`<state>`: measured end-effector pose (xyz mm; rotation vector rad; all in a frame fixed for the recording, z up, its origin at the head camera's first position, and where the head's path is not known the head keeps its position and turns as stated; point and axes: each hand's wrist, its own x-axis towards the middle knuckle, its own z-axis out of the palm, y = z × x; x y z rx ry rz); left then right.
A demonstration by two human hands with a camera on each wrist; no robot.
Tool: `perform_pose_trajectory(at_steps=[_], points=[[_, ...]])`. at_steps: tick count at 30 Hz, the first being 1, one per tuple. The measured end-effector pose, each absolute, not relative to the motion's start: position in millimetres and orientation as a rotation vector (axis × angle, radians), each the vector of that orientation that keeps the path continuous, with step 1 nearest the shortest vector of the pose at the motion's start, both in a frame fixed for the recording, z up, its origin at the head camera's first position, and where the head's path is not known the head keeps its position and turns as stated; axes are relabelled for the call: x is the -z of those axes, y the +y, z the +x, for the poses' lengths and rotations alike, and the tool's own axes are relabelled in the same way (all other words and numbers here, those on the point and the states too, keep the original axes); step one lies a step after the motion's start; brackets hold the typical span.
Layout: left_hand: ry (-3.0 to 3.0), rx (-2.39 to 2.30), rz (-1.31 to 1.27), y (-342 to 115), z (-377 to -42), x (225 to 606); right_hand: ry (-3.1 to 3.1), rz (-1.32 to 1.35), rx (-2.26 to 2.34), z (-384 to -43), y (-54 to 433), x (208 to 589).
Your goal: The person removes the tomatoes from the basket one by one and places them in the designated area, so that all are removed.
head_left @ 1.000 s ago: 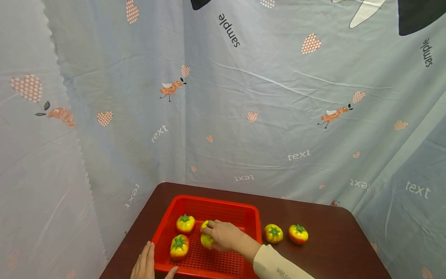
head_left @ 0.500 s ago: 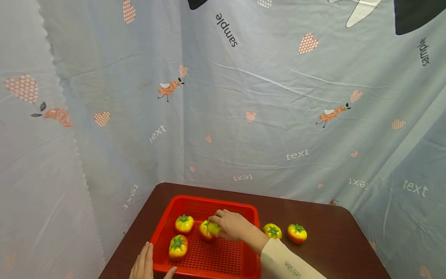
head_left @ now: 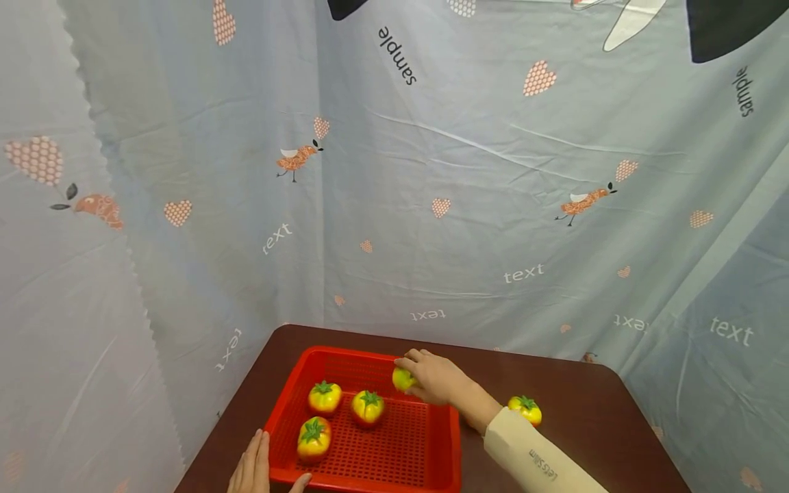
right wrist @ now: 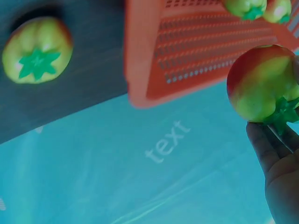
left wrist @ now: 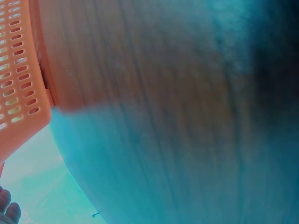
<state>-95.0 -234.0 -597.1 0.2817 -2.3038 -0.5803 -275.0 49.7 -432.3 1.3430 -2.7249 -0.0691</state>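
Observation:
In the head view my right hand point(head_left: 439, 378) grips a yellow-and-red toy tomato point(head_left: 403, 379) with a green leaf top, over the right back part of the red basket point(head_left: 457, 459). Seen from the right wrist, fingers curl round this tomato point(right wrist: 261, 86) beyond the basket rim point(right wrist: 139, 100). Inside the basket lie three similar tomatoes: one at the back left point(head_left: 324, 398), one at the front left point(head_left: 314, 439) and one in the middle point(head_left: 368, 409). My left hand point(head_left: 251, 467) rests with straight fingers against the basket's front left corner, thumb at the front rim.
The basket stands on a dark brown table point(head_left: 592, 438). Right of it lies another tomato point(head_left: 525, 409), partly behind my sleeve point(head_left: 542, 452). A pale blue printed curtain point(head_left: 481, 260) hangs round the table. The left wrist view is mostly blurred, with the basket's slotted wall point(left wrist: 28, 70) at its left.
My right hand has lifted a tomato away from the middle one and carried it right and back. My forearm now covers the nearer tomato on the table. The left hand stays put.

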Motion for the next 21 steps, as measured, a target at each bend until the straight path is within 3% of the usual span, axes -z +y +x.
perform_pose_trajectory(at_steps=[21], points=[[-2.26,0.58,0.277,-233.3,-97.7,598.1,-2.785,1.139,-0.172,-296.8,109.6,424.2]])
